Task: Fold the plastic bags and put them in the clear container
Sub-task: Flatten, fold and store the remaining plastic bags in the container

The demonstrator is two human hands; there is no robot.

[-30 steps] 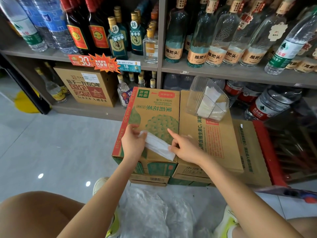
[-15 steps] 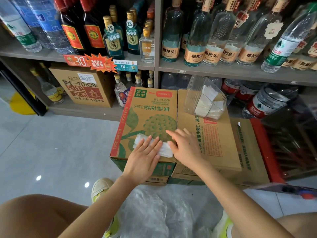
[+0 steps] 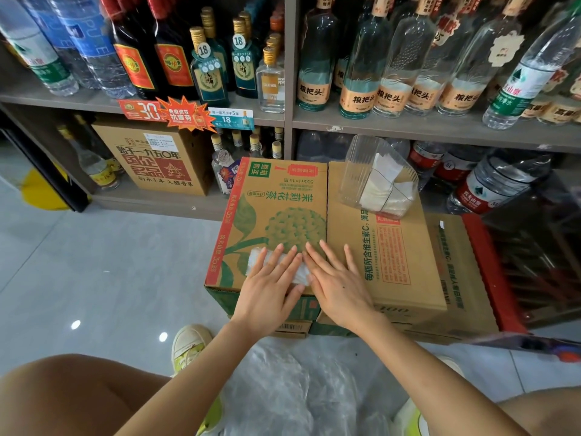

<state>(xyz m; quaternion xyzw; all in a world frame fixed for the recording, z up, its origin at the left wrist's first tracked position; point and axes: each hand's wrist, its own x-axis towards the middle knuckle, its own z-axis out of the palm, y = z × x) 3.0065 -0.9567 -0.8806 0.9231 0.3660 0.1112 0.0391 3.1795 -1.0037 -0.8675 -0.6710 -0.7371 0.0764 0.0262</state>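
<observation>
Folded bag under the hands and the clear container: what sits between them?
In the head view, beyond the right hand, only bare printed cardboard: the tea carton, then the neighbouring carton that the clear container stands on.

Left hand (image 3: pixel 270 287), right hand (image 3: pixel 339 284) atop bag (image 3: pixel 256 262)

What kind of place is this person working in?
Most likely a small shop selling drinks: shelves lined with bottles, price tags on the shelf edge, and cardboard drink cartons standing on the floor.
</observation>
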